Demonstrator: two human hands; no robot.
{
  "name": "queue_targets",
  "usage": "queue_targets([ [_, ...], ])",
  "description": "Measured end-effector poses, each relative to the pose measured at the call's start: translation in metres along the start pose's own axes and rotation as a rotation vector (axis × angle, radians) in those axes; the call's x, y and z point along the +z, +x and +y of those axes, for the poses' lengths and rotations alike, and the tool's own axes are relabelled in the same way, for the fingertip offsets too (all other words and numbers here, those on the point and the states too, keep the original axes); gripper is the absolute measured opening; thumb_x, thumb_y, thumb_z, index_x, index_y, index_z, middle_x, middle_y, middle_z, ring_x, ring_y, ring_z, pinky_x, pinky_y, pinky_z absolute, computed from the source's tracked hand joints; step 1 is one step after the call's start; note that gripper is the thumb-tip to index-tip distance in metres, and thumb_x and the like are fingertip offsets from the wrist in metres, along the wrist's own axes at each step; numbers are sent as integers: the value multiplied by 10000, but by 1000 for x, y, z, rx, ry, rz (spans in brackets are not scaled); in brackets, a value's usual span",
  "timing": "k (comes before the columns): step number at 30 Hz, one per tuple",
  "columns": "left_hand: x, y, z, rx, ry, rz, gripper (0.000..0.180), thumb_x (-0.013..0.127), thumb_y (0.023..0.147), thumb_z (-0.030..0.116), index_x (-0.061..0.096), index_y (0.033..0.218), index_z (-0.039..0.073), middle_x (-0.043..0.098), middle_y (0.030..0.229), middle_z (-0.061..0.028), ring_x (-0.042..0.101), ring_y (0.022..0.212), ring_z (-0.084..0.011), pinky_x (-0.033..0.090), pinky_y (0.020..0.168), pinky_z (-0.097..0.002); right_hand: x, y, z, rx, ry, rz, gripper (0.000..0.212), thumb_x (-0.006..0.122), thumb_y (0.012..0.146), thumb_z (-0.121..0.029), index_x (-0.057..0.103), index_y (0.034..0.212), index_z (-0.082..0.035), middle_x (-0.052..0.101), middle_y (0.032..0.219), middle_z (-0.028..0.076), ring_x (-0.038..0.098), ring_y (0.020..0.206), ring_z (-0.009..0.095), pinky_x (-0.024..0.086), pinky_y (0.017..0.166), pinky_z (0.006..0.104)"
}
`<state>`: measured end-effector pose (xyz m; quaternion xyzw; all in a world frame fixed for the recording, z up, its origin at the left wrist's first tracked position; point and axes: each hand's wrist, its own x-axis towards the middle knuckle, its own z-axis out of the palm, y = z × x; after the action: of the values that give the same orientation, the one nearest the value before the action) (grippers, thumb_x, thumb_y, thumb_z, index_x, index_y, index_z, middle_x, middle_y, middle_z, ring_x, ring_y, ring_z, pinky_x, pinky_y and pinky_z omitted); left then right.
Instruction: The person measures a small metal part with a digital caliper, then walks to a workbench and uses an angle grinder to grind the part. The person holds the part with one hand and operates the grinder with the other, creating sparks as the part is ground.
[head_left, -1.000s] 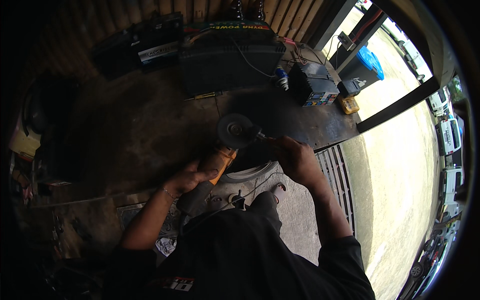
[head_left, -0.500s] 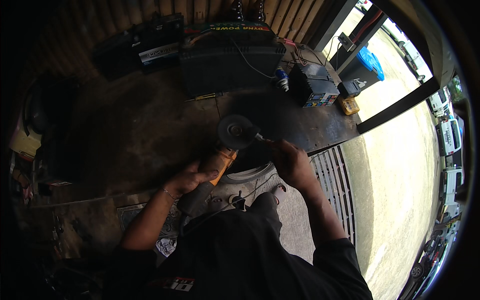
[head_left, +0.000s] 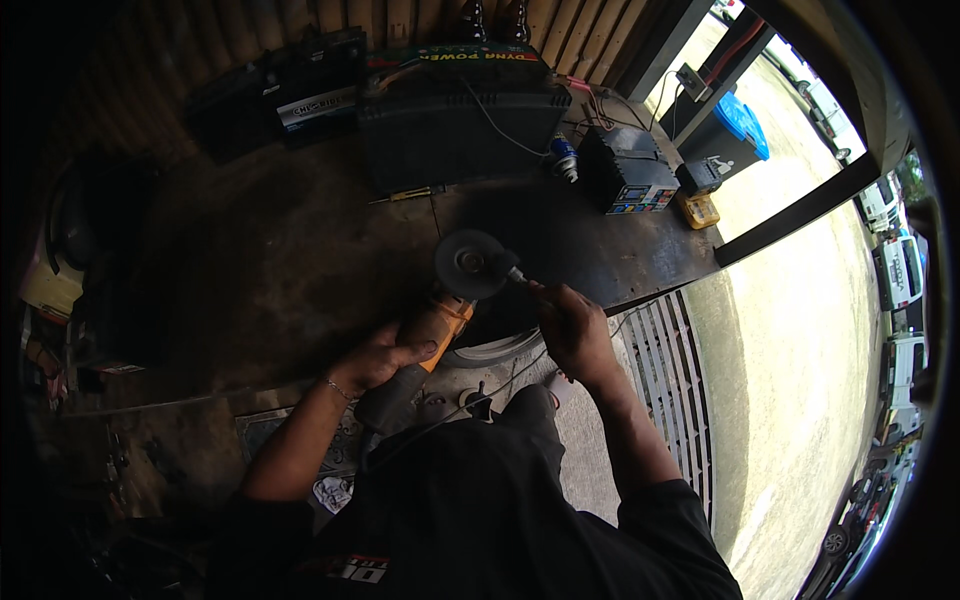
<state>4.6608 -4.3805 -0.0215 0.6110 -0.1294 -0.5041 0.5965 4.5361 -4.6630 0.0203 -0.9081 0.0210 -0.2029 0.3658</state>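
My left hand is wrapped around the yellow-and-black body of an angle grinder. The grinder's round dark disc faces up over the bench, and its rear handle points back toward my body. In my right hand is a thin metal piece, held with closed fingers. Its tip meets or overlaps the right edge of the disc; whether they touch I cannot tell. Most of the piece is hidden in my fist, so its kind does not show. A thin cord runs below both hands.
Large black batteries stand along the back of the dark workbench. A blue spray can, a boxy black device and a yellow meter sit at right. A screwdriver lies mid-bench. Right of me is a floor grate.
My right hand and forearm have shifted slightly left, with the metal piece still at the disc's edge. My left hand and the grinder have hardly moved.
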Motion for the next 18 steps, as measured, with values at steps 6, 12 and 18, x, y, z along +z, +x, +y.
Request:
queue_targets([
  [6,1,0,0,19,0,12,553,709,969,256,488,1411,8,656,1139,-78,661,971,-154,558,836,-319,3,-3,3,47,-16,-24,144,616,948,-32,645,1081,11,730,1110,214,717,994,391,570,826,408],
  [12,4,-1,2,52,-11,11,542,700,972,240,485,1416,16,649,1151,-78,655,980,-146,560,826,-317,10,-6,7,28,30,12,112,620,946,-25,629,1051,13,734,1060,216,722,971,394,572,802,399],
  [18,3,-2,2,26,-18,7,537,702,971,235,488,1414,19,645,1165,-77,651,988,-141,558,827,-314,16,-7,9,-21,58,59,111,628,939,-18,623,1044,16,734,1049,213,732,935,377,570,773,396],
])
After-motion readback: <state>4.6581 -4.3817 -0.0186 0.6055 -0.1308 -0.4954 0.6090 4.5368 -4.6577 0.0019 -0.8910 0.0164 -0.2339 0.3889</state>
